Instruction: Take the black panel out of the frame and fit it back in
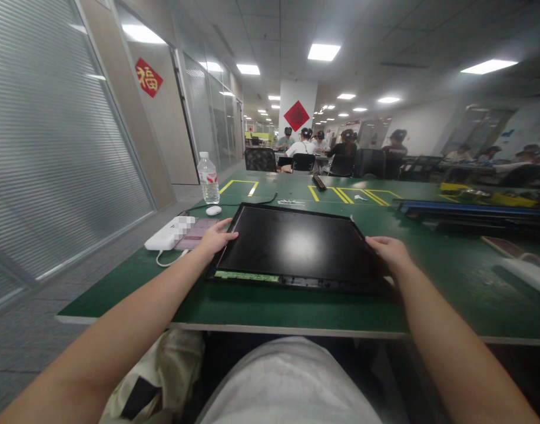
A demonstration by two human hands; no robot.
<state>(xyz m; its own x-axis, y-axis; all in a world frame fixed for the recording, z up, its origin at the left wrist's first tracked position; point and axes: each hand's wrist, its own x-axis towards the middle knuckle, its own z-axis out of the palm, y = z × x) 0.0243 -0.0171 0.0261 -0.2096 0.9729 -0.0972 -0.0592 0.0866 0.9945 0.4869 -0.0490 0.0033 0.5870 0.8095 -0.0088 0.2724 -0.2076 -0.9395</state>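
A black flat display panel [261, 241] lies in front of me over the green table [132, 294], reflecting a ceiling light. A green circuit strip [247, 276] shows along its near left edge. My left hand [219, 237] grips the panel's left side, thumb on top and fingers along the edge. On the opposite side, my right hand [390, 252] pinches the right edge, its lower fingers partly hidden. Whether the panel rests fully on the table or is slightly raised, I cannot tell.
Left of the panel are a water bottle [208, 179], a white earbud case [214, 210], a white power bank [166, 233] and a phone [198, 233]. Dark long bars [450, 212] lie at right. Small white pieces [291, 202] sit behind the panel. Several people sit farther back.
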